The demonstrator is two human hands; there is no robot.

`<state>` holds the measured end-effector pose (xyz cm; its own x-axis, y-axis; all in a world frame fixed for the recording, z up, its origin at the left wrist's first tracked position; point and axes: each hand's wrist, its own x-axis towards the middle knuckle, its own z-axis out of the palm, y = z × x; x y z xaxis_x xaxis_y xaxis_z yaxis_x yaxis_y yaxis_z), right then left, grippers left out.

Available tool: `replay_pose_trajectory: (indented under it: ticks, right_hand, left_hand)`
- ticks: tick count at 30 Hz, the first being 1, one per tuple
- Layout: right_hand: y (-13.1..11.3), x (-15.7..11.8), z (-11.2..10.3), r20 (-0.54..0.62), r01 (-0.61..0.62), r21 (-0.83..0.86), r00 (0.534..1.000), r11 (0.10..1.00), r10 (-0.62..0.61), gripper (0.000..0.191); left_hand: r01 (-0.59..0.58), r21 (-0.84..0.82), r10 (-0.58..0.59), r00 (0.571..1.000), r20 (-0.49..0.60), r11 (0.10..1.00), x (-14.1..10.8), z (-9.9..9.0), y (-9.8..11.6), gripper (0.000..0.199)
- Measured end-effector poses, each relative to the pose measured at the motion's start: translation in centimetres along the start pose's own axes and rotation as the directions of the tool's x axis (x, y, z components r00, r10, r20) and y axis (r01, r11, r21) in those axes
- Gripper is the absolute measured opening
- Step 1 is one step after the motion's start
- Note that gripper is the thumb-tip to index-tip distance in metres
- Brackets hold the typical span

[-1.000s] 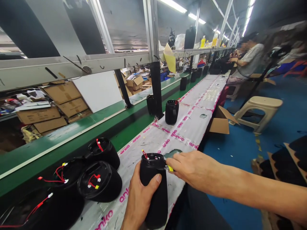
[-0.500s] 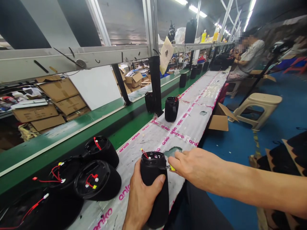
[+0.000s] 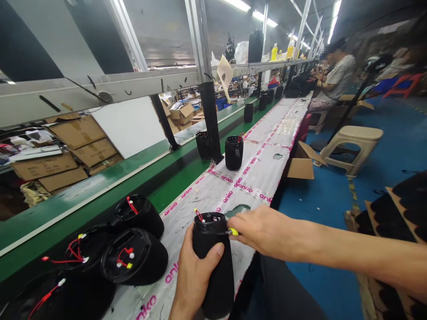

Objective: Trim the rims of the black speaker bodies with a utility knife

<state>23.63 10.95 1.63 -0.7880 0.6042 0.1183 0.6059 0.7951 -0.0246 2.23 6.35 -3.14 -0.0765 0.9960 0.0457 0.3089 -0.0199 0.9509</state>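
Note:
My left hand (image 3: 196, 271) is wrapped round a black, fabric-covered speaker housing (image 3: 216, 275) that stands upright on the bench, its thumb across the front. Red wires with small plugs stick up from the housing's open top. On its right side my right hand (image 3: 248, 229) is closed round a yellow-handled knife (image 3: 233, 231). The knife's thin metal end meets the housing just below the rim; most of the handle is hidden in the fingers. To the left lie several similar housings, one a tilted housing (image 3: 136, 255) with red wires and white and yellow plugs.
A plastic-covered bench (image 3: 180, 222) with pink lettering runs away beside a green conveyor (image 3: 133, 178). Another housing (image 3: 234, 153) stands further along, near a black-wrapped post (image 3: 210, 120). Right of the bench are a beige stool (image 3: 356, 138), an open carton (image 3: 300, 166) and a seated person (image 3: 336, 73).
My right hand, with the knife, has shifted slightly left against the housing's rim. The left hand keeps its hold. The whole view has shifted a little.

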Motion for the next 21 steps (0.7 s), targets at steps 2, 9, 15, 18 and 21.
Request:
replay_pose_trajectory:
  ticks: [2,9,15,18,21]
  right_hand:
    - [0.11,0.04,0.24,-0.024,-0.025,0.116,0.999,0.993,0.028,0.019]
    - [-0.01,0.27,0.24,-0.041,-0.024,0.102,0.999,0.995,0.028,0.020]
    - [0.07,0.56,0.19,-0.038,0.011,0.064,0.999,0.998,-0.009,0.018]
    - [0.13,0.54,0.14,-0.032,0.027,0.041,0.999,0.999,-0.026,0.016]
    - [0.13,0.39,0.12,-0.039,0.039,0.016,0.998,0.999,-0.039,0.015]
  left_hand:
    - [-0.015,-0.051,0.017,0.999,0.032,0.999,0.11,-0.27,-0.28,0.067]
    - [-0.027,-0.093,0.030,0.999,0.035,0.995,0.21,-0.11,-0.34,0.073]
    - [-0.024,-0.081,0.028,0.999,0.040,0.996,0.29,-0.16,-0.38,0.074]
    - [-0.028,-0.073,0.031,0.999,0.039,0.997,0.23,-0.15,-0.27,0.075]
    - [-0.015,-0.061,0.017,0.999,0.039,0.998,0.16,-0.14,-0.18,0.076]
